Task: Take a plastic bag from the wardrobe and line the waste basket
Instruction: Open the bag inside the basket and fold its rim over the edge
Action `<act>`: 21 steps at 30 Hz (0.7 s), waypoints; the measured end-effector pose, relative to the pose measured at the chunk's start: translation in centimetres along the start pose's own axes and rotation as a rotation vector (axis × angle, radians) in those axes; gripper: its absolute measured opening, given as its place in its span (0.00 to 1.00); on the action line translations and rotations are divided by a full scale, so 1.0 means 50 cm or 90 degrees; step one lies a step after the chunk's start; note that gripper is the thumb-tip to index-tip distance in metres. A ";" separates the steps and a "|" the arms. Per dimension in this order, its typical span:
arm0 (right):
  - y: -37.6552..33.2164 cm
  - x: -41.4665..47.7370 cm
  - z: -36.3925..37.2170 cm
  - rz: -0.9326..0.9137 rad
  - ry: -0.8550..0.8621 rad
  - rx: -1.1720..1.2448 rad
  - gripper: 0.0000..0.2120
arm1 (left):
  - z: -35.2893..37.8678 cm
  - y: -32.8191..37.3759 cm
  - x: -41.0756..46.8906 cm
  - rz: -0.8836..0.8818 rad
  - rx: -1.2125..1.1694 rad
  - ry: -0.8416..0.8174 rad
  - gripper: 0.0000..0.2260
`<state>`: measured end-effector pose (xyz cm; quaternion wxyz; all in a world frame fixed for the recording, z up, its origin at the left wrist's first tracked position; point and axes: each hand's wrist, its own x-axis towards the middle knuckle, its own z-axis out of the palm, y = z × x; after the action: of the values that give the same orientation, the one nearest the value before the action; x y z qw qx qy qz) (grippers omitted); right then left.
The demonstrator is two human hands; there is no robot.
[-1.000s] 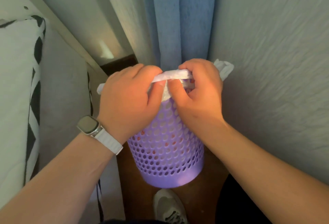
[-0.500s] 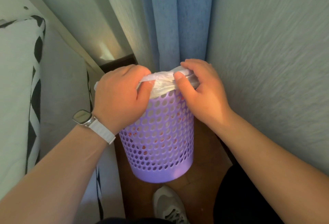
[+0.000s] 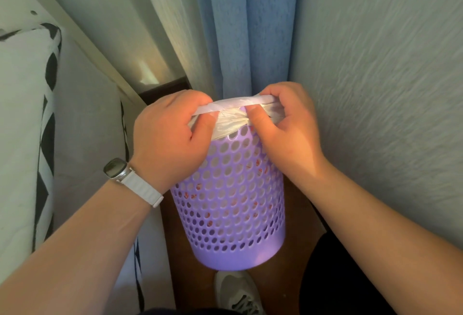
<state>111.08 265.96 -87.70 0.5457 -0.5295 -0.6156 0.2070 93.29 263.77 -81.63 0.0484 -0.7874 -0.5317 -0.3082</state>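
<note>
Biggest thing I see is the textured wall (image 3: pixel 390 89) filling the right side, w/ a blue curtain (image 3: pixel 250 26) hanging down the middle and a pale bed (image 3: pixel 22 119) w/ a black-and-white patterned edge on the left. Between bed and wall, on the brown floor (image 3: pixel 185 264), stands the waste basket (image 3: pixel 230 204): purple, perforated, upright, just in front of the curtain. Through its holes I make out white film w/ bits of red print. The plastic bag (image 3: pixel 231 120) is white, its mouth folded over the basket's near rim and bunched there. Left hand (image 3: pixel 170 139) is curled over the rim's left part, thumb and fingers pinching the bag's rolled edge; right hand (image 3: pixel 288 126) does the same on the right part, thumb pressed on the gathered film. The two thumbs are near each other, not touching. A watch (image 3: pixel 116 168) w/ white strap sits on the left wrist. A grey shoe (image 3: pixel 238 294) shows below the basket.
</note>
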 end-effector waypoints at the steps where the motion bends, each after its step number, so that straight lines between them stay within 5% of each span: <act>1: -0.003 -0.001 -0.001 -0.004 0.009 0.001 0.07 | -0.001 0.001 0.000 0.000 -0.009 -0.002 0.12; 21: 0.010 -0.017 0.010 -0.071 -0.037 0.023 0.18 | 0.005 -0.026 0.001 0.076 0.089 -0.050 0.12</act>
<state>110.72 265.56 -88.66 0.5473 -0.4786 -0.6560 0.2027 92.29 264.47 -82.13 0.1005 -0.8241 -0.5052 -0.2358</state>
